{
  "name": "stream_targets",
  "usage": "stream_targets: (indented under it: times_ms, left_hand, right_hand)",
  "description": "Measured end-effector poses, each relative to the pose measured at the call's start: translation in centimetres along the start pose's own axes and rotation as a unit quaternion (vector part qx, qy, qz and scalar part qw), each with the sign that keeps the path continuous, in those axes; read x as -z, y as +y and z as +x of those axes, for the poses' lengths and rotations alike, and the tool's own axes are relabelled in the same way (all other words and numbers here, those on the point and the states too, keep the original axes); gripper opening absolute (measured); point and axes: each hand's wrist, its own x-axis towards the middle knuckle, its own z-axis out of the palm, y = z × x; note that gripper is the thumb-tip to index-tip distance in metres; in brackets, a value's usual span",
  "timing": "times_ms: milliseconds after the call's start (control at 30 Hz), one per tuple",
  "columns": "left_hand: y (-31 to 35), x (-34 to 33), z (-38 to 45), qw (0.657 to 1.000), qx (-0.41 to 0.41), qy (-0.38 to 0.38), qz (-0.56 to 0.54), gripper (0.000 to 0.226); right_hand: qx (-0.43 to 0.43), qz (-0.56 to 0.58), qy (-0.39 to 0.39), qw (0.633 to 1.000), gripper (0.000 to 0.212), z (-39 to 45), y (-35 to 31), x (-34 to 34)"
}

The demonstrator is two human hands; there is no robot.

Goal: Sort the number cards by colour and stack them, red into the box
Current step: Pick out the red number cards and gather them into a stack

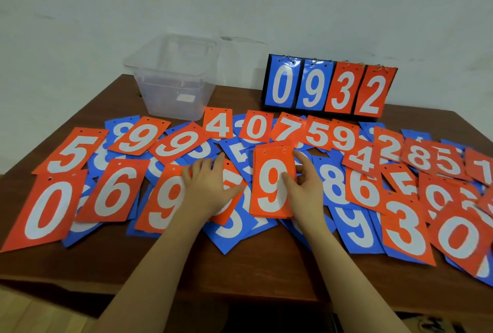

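Several red and blue number cards lie spread and overlapping across the brown table (266, 268). My right hand (304, 185) grips a small stack of red cards with a 9 on top (269, 180), thumb on its face and fingers round its right edge. My left hand (210, 185) lies flat with straight fingers on a red card (229, 194) between a red 9 (165, 199) and the stack. The clear plastic box (173, 76) stands at the back left; I see no cards in it.
A flip scoreboard (328, 87) reading 0 9 3 2 stands at the back right against the white wall. Cards reach the table's right edge, with red 3 (405, 228) and red 0 (458, 239) near it. The table's front strip is bare wood.
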Motion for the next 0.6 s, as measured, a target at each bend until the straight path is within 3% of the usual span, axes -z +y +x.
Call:
stream_targets:
  times_ms: [100, 267, 400, 533, 600]
  left_hand:
    - [-0.4, -0.2, -0.5, 0.999, -0.004, 0.025, -0.032, 0.08]
    - [0.0, 0.7, 0.3, 0.996, 0.009, -0.008, -0.092, 0.074]
    - [-0.1, 1.4, 0.2, 0.974, -0.019, 0.079, -0.21, 0.054]
    - [-0.2, 3.1, -0.6, 0.946, -0.076, 0.194, -0.25, 0.049]
    - [-0.2, 4.3, -1.2, 0.92, -0.062, 0.24, -0.304, 0.048]
  right_hand:
    - [-0.002, -0.005, -0.006, 1.0, 0.047, -0.1, 0.5, -0.2]
    - [-0.002, 0.003, -0.016, 1.0, 0.048, -0.3, 0.4, -0.2]
    - [0.001, 0.0, 0.002, 1.0, 0.047, -0.2, 0.2, -0.3]
    - [0.02, 0.012, 0.033, 0.999, 0.048, -0.2, -0.6, -0.4]
    - [0.027, 0.027, 0.039, 0.999, 0.047, -0.3, -0.9, -0.4]
